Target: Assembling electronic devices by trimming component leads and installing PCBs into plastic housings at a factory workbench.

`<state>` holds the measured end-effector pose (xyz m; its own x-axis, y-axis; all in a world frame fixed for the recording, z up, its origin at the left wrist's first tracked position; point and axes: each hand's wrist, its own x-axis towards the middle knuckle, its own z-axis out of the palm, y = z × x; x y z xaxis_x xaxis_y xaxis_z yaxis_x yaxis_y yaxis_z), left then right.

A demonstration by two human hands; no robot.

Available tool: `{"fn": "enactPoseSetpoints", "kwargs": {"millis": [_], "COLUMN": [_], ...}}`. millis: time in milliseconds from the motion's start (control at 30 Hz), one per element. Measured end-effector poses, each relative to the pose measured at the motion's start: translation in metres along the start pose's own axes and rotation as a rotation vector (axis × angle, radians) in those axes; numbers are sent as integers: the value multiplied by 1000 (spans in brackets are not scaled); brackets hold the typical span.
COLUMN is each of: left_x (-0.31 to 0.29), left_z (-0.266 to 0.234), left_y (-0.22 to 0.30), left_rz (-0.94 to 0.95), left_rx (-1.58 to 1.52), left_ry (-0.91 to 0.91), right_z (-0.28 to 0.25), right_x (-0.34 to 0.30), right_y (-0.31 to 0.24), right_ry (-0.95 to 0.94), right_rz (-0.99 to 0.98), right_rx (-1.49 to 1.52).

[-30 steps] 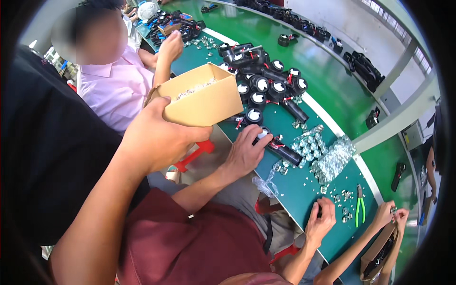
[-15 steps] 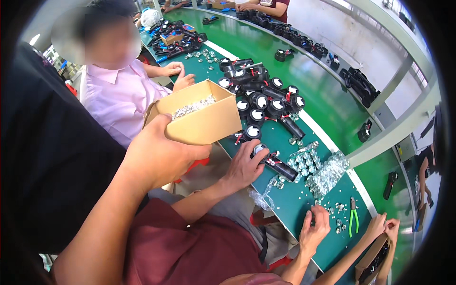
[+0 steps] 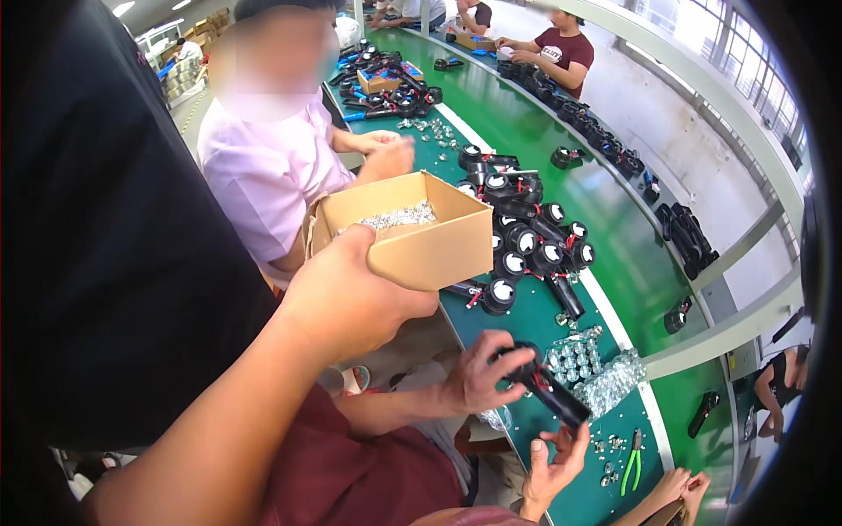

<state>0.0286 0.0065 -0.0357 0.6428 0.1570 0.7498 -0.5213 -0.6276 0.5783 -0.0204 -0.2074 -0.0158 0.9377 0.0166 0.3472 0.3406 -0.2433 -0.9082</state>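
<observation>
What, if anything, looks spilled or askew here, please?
The cardboard box in the left hand is held tilted, its small silver parts heaped to one side. More silver bits lie scattered on the green bench beside the green-handled pliers.

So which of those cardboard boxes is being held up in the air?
The near cardboard box of small silvery parts, held in the left hand; the other box sits far up the green bench.

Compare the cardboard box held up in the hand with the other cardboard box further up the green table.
The held box is raised off the table in the left hand; the far box rests on the green table. The held box shows small silvery parts inside; the far box's contents are unclear. Both are open brown cardboard.
</observation>
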Motion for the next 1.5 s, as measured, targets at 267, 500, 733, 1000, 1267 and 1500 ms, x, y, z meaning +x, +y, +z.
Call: {"fn": "enactPoseSetpoints", "kwargs": {"millis": [267,500,733,1000,1267,1500], "left_x": [-10,3,2,5,2,-1], "left_z": [-11,-30,-16,-10,-10,-10], "left_y": [40,26,38,46,49,53], "left_rz": [-44,-163,-496,-526,-431,-315], "left_rx": [-253,-823,-1056,-1052,-986,-917], "left_ry": [-212,-406,-543,-662,-533,-484], "right_z": [24,23,12,8,9,5], "right_x": [-1,6,-11,-15,-12,-11], "right_y": [-20,-27,-26,-31,-29,-33], "right_ry": [117,71,98,116,153,124], "right_rz": [112,162,98,163,202,242], "right_rx": [135,250,187,332,393,284]}}
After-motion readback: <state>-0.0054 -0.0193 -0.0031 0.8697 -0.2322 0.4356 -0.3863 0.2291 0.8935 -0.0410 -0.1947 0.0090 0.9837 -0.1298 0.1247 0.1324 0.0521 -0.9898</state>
